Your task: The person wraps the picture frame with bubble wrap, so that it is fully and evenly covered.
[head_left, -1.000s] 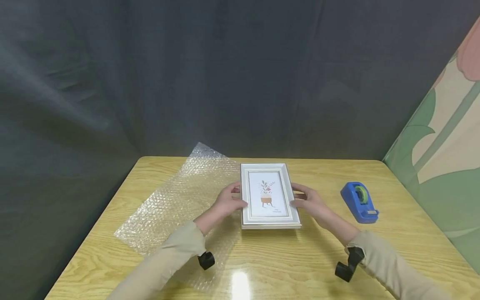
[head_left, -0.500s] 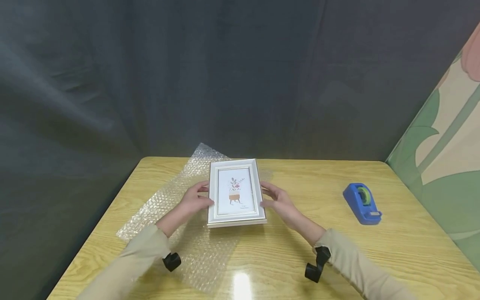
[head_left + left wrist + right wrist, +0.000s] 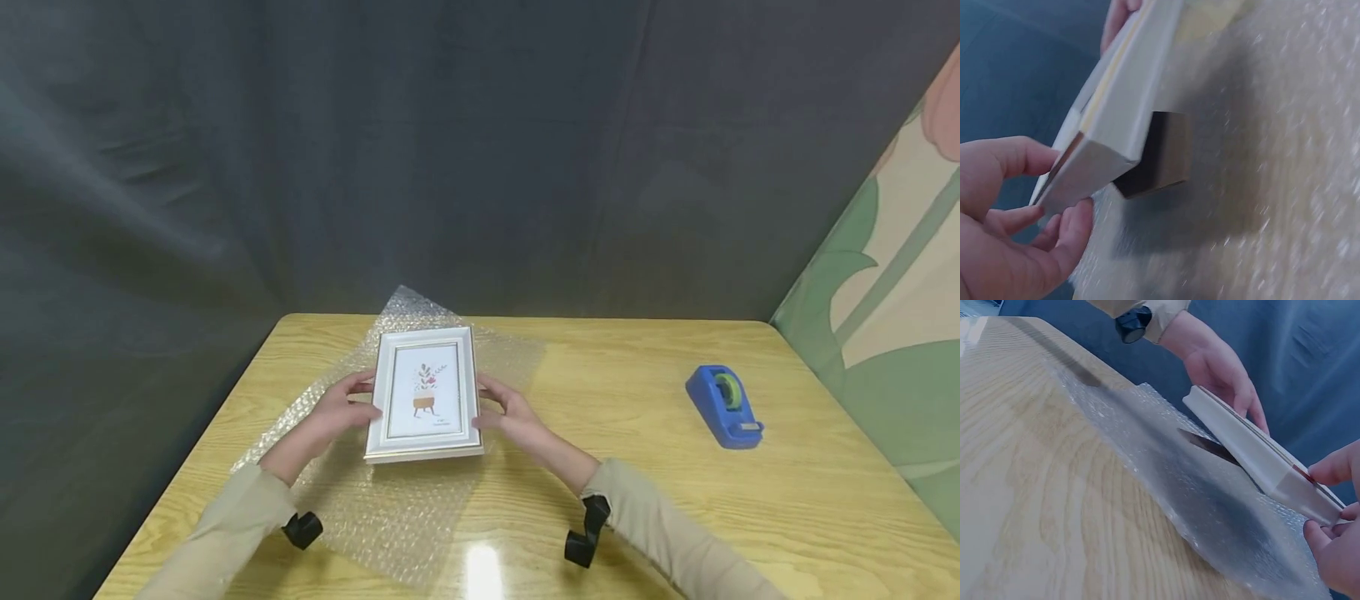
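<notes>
A white picture frame (image 3: 426, 392) with a potted-plant print is held face up, its far end raised, above a sheet of bubble wrap (image 3: 390, 525). My left hand (image 3: 333, 412) grips its left side, thumb on the front edge. On the opposite side my right hand (image 3: 513, 417) pinches the frame, thumb on the face and fingers at the edge. In the left wrist view a brown stand leg (image 3: 1163, 153) juts from the frame's back. Both wrist views show a gap and a shadow between the frame and the bubble wrap.
A blue tape dispenser (image 3: 723, 407) with green tape stands on the right of the wooden table (image 3: 615, 358). A dark curtain (image 3: 480, 158) hangs behind the table, and a flower-patterned panel (image 3: 892, 292) stands on the right.
Both hands have carried the picture frame leftward, from the bubble wrap's right edge to over its middle. The tape dispenser and bubble wrap have stayed in place.
</notes>
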A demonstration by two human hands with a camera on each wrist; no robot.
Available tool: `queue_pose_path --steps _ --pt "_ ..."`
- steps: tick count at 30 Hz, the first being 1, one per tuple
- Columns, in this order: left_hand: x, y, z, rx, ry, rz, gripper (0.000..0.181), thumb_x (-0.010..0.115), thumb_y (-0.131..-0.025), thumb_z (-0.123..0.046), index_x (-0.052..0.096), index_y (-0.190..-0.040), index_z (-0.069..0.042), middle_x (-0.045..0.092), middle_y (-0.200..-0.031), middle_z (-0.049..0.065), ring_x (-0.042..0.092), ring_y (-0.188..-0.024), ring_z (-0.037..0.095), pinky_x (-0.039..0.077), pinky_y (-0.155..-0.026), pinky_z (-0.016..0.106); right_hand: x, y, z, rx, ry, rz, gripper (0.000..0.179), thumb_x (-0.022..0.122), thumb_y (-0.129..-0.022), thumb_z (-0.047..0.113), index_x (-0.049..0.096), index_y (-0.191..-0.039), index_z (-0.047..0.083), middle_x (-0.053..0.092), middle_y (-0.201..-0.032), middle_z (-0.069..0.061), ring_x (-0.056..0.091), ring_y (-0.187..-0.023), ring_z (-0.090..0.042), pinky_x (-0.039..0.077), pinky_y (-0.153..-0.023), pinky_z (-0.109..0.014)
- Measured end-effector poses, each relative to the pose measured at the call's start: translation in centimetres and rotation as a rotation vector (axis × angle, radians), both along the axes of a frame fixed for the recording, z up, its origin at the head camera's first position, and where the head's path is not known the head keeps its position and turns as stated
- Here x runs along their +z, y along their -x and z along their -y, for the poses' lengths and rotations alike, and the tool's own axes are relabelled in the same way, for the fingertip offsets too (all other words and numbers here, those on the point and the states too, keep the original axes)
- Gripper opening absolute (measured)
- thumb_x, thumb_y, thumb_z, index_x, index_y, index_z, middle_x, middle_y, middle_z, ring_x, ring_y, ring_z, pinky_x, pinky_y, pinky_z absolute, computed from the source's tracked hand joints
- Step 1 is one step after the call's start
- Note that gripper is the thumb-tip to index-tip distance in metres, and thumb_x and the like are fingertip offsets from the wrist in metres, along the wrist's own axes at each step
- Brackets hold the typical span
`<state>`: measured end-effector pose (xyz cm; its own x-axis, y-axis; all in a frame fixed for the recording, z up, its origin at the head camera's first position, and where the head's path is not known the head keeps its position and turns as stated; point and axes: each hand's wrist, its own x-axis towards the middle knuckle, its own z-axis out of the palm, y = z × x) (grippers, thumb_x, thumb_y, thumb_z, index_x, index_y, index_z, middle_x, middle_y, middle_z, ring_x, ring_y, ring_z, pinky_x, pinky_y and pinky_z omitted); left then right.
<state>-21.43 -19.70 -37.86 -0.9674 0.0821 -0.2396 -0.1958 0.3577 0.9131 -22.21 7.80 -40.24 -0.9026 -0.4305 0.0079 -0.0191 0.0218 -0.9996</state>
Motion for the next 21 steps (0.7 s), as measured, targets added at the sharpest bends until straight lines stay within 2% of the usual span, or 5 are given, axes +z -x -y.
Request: queue_pose_path --steps 6,14,21 --pt "-0.2 0.3 1.8 -0.035 0.006 0.008 0.071 0.06 -0.077 0.001 0.025 -0.139 0.005 0.036 -0.129 0.027 0.049 -0.104 0.029 0.051 -0.079 0.03 -0.4 0.5 1.7 0.005 -0.001 0.008 0.069 0.058 -0.074 -0.007 0.032 -0.138 -0.002 0.048 -0.125 -0.025 0.046 -0.117 -0.037 0.041 -0.097 -0.039" --pt "-1.7 0.7 2.8 -0.007 0.018 0.012 0.07 0.059 -0.074 0.002 0.028 -0.137 0.006 0.039 -0.126 0.028 0.053 -0.098 0.024 0.051 -0.078 0.029 -1.2 0.7 2.9 0.031 0.019 0.01 0.068 0.058 -0.075 -0.008 0.031 -0.137 -0.005 0.046 -0.126 -0.026 0.044 -0.118 -0.038 0.041 -0.097 -0.039" --pt "-2.8 1.2 3.3 0.057 0.076 0.032 0.069 0.058 -0.073 0.003 0.031 -0.136 0.006 0.041 -0.126 0.028 0.055 -0.097 0.025 0.053 -0.076 0.03 -2.7 1.2 4.1 0.032 0.015 0.009 0.067 0.058 -0.075 -0.006 0.033 -0.137 -0.004 0.047 -0.125 -0.027 0.044 -0.116 -0.039 0.042 -0.095 -0.043"
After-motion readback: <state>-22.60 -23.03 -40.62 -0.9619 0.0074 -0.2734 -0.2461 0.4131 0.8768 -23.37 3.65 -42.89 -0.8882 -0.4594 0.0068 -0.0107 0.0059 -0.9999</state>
